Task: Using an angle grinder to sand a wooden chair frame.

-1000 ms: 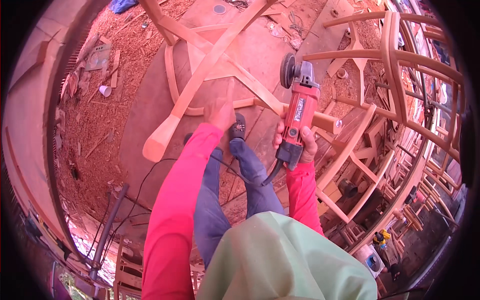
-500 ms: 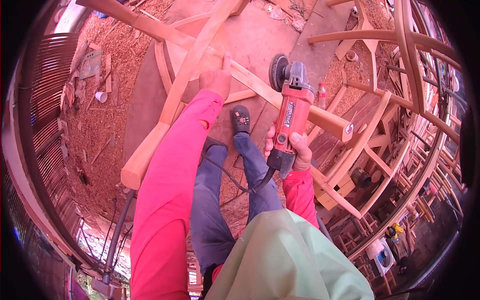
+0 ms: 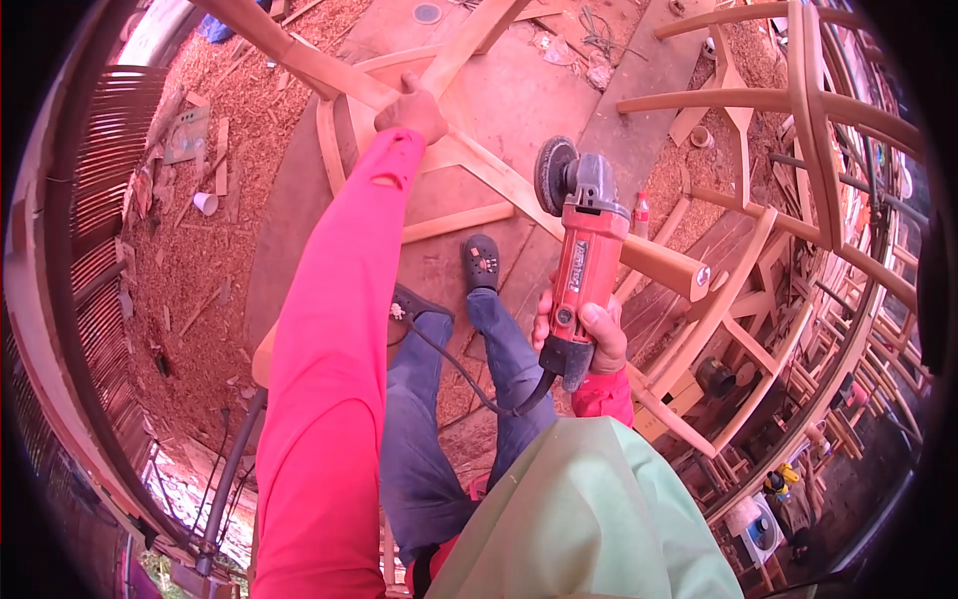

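Right hand (image 3: 589, 334) gripping red angle grinder (image 3: 584, 255), left hand (image 3: 411, 108) on wooden chair frame (image 3: 469, 165)

Left hand (image 3: 411, 105) slid farther up chair frame (image 3: 469, 160).

Red angle grinder (image 3: 584, 262), pink sleeve (image 3: 334, 339), pale wooden chair frame (image 3: 469, 165), blue trousers (image 3: 439, 439)

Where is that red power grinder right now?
The red grinder is right of centre in the head view, gripped in the right hand, its disc held over the wooden chair frame.
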`<action>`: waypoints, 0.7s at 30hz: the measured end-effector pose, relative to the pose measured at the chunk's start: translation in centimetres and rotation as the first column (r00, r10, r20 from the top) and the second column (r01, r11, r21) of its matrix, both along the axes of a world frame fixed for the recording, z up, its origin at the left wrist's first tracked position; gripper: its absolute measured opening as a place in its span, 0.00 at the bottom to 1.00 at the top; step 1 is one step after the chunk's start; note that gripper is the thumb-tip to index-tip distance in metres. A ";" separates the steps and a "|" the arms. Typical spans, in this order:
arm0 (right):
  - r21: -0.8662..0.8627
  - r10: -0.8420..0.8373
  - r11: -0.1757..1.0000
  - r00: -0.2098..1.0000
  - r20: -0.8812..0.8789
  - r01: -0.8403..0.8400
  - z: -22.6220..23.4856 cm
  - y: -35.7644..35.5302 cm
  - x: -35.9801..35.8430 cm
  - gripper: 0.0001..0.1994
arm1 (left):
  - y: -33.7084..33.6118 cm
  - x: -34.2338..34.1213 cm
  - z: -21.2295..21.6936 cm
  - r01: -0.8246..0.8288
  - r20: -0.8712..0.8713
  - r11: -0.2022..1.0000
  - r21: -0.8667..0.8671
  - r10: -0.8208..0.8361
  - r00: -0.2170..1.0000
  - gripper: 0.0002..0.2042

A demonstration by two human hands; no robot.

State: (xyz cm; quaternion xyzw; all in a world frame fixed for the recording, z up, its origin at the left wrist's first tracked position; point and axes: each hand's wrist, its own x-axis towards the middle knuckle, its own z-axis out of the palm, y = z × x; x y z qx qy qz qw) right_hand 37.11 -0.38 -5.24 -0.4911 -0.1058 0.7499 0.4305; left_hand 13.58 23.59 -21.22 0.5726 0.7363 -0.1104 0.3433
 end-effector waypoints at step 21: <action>-0.070 -0.114 0.992 0.992 -0.059 0.110 -3.1 9.5 -3.7 0.17 | -18.5 1.9 19.1 -0.190 0.816 0.878 0.440 -0.302 0.492 0.38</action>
